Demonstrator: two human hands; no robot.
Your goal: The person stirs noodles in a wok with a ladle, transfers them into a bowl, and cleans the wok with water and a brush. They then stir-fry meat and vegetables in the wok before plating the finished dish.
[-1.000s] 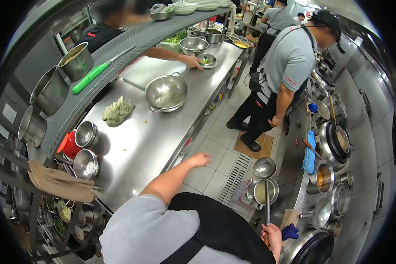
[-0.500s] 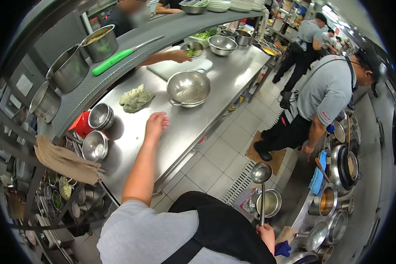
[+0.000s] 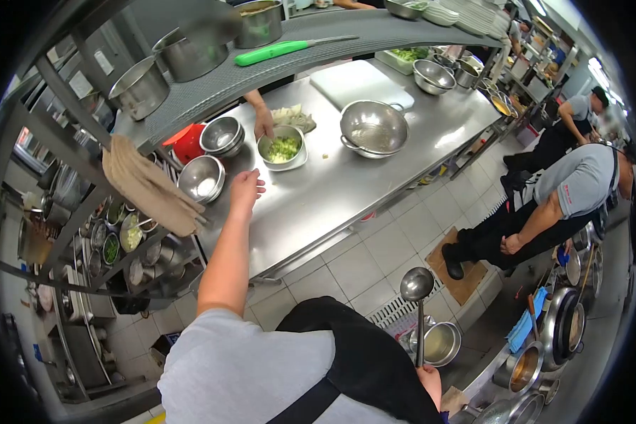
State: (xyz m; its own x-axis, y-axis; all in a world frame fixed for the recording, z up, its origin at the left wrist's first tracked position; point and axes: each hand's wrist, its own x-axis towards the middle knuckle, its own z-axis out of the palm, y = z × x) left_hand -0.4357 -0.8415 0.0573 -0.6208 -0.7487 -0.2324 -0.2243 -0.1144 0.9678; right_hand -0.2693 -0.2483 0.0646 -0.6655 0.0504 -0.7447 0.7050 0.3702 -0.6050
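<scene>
My left hand [image 3: 246, 191] reaches over the steel table [image 3: 311, 212] with its fingers apart and nothing in it. Just beyond it is a steel bowl of chopped greens [image 3: 283, 148] on a white dish, with a co-worker's hand [image 3: 263, 124] at its rim. My right hand [image 3: 429, 381], low in the view, holds the handle of a steel ladle [image 3: 417, 284], bowl end up. A crumpled cloth [image 3: 295, 118] lies behind the greens. To the right sits a large two-handled steel bowl [image 3: 374, 129].
Stacked steel bowls [image 3: 202, 178] and a tan towel [image 3: 148, 185] are at the left. A white cutting board [image 3: 362, 83] lies at the back, below a shelf holding a green-handled knife [image 3: 272, 54]. A co-worker [image 3: 572, 184] stands right, beside stove pans [image 3: 526, 367].
The view has turned left. The bowl of greens and the co-worker's hand have moved from the cutting board to near my left hand. My right hand still holds the ladle.
</scene>
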